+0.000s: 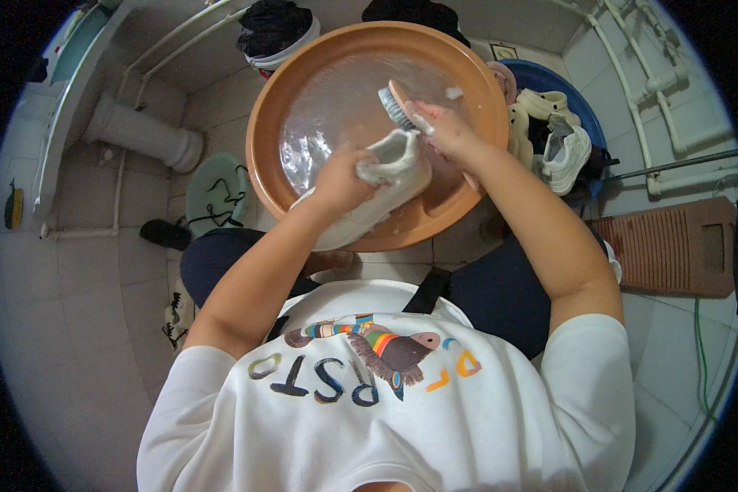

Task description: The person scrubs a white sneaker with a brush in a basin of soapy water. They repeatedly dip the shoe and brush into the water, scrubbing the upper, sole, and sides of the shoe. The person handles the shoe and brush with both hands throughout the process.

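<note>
A white shoe (394,193) is held tilted over the near part of a large orange basin (257,139). My left hand (344,176) is closed on the shoe's side near its opening. In my right hand (443,129) is a scrubbing brush (396,105) with a wooden back and pale bristles. The bristles are at the shoe's heel end; whether they touch it I cannot tell. Cloudy, soapy water (336,90) lies in the basin, and a bit of white foam (453,93) floats near its far right.
Right of the basin, a blue tub (586,90) holds several pale shoes. A brown ridged washboard (672,246) lies near the right wall pipes. At left stand a pale green basin (209,184) with dark laces and a dark brush (164,234). A white bucket (291,51) holds dark cloth behind.
</note>
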Motion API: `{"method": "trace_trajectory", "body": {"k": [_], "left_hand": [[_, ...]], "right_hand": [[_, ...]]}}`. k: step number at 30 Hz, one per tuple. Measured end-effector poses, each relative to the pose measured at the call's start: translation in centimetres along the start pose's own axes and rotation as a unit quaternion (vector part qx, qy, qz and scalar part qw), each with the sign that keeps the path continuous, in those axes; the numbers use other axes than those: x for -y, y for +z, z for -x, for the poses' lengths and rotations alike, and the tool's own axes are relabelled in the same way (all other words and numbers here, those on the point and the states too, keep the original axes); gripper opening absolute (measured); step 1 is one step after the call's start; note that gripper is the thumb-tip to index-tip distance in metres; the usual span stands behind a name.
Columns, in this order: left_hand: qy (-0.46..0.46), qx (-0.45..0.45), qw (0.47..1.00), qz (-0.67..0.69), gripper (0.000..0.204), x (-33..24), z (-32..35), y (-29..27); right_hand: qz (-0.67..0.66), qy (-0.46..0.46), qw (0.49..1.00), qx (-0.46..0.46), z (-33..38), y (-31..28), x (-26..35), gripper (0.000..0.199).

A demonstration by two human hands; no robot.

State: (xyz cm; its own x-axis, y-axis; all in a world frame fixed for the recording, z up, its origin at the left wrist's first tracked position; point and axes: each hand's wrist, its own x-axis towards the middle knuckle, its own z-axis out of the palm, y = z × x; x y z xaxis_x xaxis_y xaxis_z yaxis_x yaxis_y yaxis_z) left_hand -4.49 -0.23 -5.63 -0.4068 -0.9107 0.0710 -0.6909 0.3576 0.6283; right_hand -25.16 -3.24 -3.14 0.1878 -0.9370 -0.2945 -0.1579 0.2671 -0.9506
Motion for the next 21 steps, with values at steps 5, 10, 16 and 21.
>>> {"method": "trace_trajectory", "body": {"k": [5,10,16,21], "left_hand": [[-0.138,-0.008,0.981,0.137,0.028,-3.3,0.2,-2.6],[-0.085,-0.080,0.985,0.127,0.032,-1.3,0.3,-4.3],[-0.027,-0.135,0.989,0.049,0.038,0.5,-0.1,-4.5],[-0.046,-0.128,0.986,0.096,0.028,0.4,-0.1,-4.7]], "right_hand": [[0.191,-0.073,0.978,0.026,-3.2,-2.0,-4.8,0.053],[0.172,-0.094,0.980,-0.009,-2.3,-1.8,-1.9,0.064],[0.296,-0.165,0.937,-0.089,0.3,-0.4,1.2,0.066],[0.346,-0.154,0.922,-0.077,3.0,1.4,4.7,0.062]]}}
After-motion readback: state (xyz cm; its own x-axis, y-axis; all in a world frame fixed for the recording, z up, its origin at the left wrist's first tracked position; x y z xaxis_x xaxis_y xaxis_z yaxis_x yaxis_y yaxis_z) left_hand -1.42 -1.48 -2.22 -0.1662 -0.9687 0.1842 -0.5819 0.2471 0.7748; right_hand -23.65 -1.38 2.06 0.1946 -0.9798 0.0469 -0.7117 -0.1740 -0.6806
